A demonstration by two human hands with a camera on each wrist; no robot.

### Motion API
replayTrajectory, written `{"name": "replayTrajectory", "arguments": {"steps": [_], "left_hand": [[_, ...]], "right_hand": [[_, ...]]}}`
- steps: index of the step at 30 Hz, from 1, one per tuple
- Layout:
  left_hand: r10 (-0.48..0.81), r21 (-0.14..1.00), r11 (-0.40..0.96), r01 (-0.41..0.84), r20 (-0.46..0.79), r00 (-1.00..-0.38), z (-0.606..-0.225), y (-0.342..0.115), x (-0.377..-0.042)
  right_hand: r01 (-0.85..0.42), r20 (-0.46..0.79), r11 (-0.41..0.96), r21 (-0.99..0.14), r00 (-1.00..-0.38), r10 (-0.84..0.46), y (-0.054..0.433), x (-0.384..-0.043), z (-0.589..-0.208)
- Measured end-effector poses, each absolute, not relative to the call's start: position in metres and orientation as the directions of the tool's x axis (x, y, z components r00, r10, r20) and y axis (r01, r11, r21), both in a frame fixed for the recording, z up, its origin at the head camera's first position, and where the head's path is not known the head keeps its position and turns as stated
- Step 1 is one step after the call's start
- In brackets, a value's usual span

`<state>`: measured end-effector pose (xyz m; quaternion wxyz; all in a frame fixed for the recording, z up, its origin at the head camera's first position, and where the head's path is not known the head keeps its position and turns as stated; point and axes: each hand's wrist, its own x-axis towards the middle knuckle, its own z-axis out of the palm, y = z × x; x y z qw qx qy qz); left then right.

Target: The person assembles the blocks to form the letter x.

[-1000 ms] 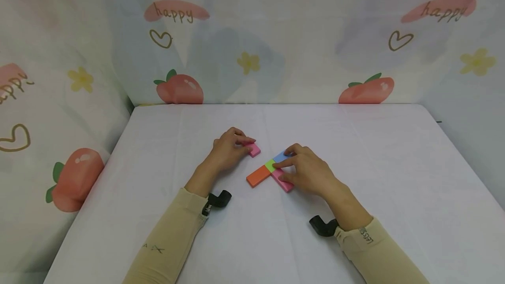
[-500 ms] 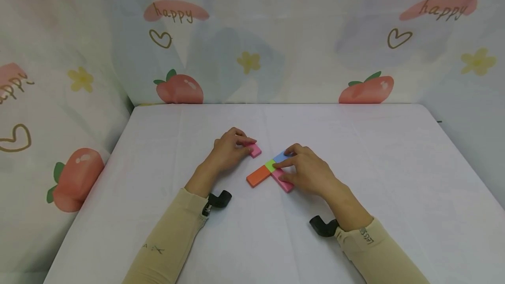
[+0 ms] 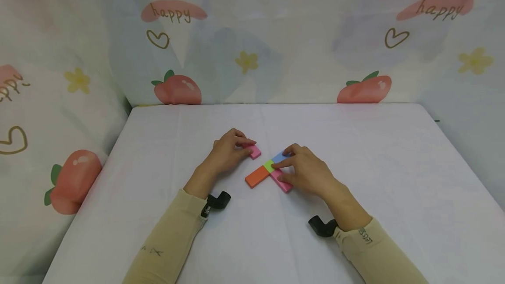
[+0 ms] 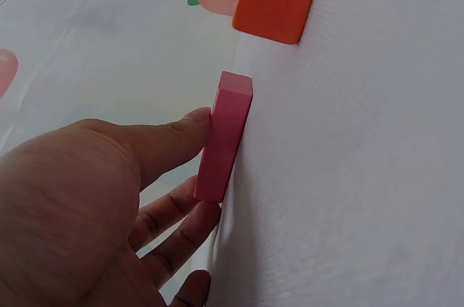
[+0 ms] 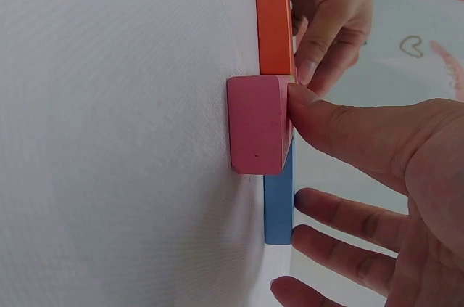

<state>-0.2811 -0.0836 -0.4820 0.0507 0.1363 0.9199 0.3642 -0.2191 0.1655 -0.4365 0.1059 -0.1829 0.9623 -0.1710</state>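
Near the table's middle my left hand (image 3: 226, 151) pinches a small pink block (image 3: 255, 152), thumb at its near side and fingers at the far end. In the left wrist view that pink block (image 4: 225, 140) lies flat on the cloth. My right hand (image 3: 312, 171) rests its fingertips on a joined group: an orange block (image 3: 257, 176), a green block (image 3: 269, 165) and a blue block (image 3: 279, 157) in a line, with a second pink block (image 3: 285, 186) branching off toward me. Its thumb touches this pink block (image 5: 255, 125) from above; other fingertips lie on the green and blue blocks.
A white cloth (image 3: 355, 152) covers the table. Printed curtains (image 3: 292, 56) stand along its back and left side. Black wrist cameras, one on the left (image 3: 219, 200) and one on the right (image 3: 321, 226), jut inward from the sleeves.
Almost nothing differs. The head view has shifted slightly; both hands and the blocks keep their places relative to each other.
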Motion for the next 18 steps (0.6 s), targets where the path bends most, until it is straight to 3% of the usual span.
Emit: {"name": "replayTrajectory", "arguments": {"steps": [18], "left_hand": [[0.299, 0.700, 0.679, 0.220, 0.009, -0.954, -0.4805, -0.0831, -0.2784]], "right_hand": [[-0.316, -0.145, 0.874, -0.369, -0.910, -0.390, 0.1652, -0.2202, -0.4373]]}}
